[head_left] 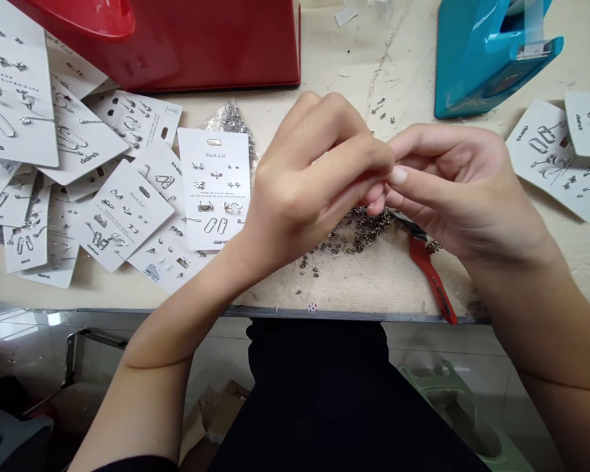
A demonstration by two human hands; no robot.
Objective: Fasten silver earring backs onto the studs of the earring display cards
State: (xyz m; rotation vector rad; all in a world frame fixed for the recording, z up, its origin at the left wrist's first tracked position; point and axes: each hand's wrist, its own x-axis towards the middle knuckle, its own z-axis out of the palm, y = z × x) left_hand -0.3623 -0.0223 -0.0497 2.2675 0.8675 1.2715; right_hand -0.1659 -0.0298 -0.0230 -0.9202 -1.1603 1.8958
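My left hand [314, 170] and my right hand [452, 183] meet fingertip to fingertip above the middle of the table. Both are pinched closed on something too small to make out. Right beneath them lies a heap of small silver metal pieces [358, 233] on the beige tabletop [373, 275]. A white earring card [216, 187] with several studs and clips lies just left of my left hand.
Many white earring cards [54, 151] are piled at the left, more cards [560, 154] at the right. Red-handled pliers [430, 275] lie under my right wrist. A red box [187, 39] and a blue tape dispenser [491, 52] stand at the back.
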